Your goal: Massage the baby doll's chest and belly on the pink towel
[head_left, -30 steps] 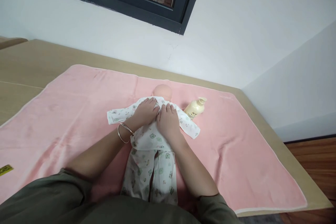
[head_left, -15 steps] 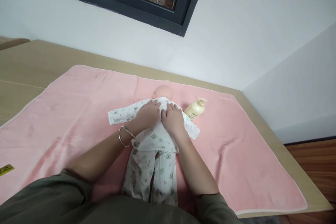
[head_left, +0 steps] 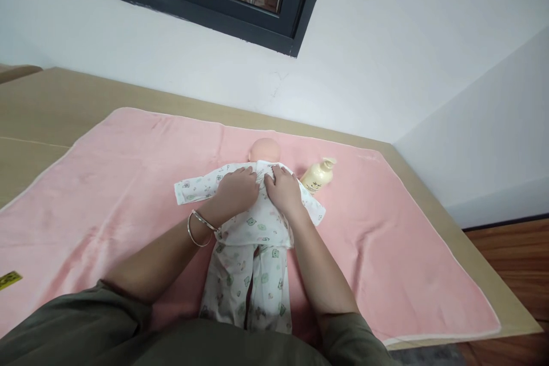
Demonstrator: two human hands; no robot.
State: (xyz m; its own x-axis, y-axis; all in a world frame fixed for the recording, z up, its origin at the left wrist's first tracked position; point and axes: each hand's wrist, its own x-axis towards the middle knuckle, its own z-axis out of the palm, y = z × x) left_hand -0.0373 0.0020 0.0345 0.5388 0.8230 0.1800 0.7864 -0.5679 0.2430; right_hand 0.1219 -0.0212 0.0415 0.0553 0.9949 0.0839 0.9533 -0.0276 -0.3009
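Observation:
A baby doll (head_left: 265, 150) lies stretched out on a pink mat, its bald head away from me and no face showing. It wears a white printed top (head_left: 253, 227) and matching trousers (head_left: 268, 286), with both sleeves spread sideways. My left hand (head_left: 238, 190), with a bangle (head_left: 201, 229) on the wrist, rests flat on the left side of the upper torso. On the right side, near the shoulder, lies my right hand (head_left: 283, 190), fingers slightly bent and pointing toward the head. Neither hand grips anything. Beside the right sleeve a pale yellow pump bottle (head_left: 317, 175) lies tilted.
The pink mat (head_left: 398, 263) covers most of a wooden table (head_left: 86, 88). A yellow label (head_left: 9, 279) is at the mat's left edge. Behind the table rises a white wall (head_left: 351, 68) with a dark-framed window (head_left: 295, 23).
My left hand has slid slightly down and outward on the doll's top, showing more cloth near the collar. My right hand stays almost in place. The view has shifted a little.

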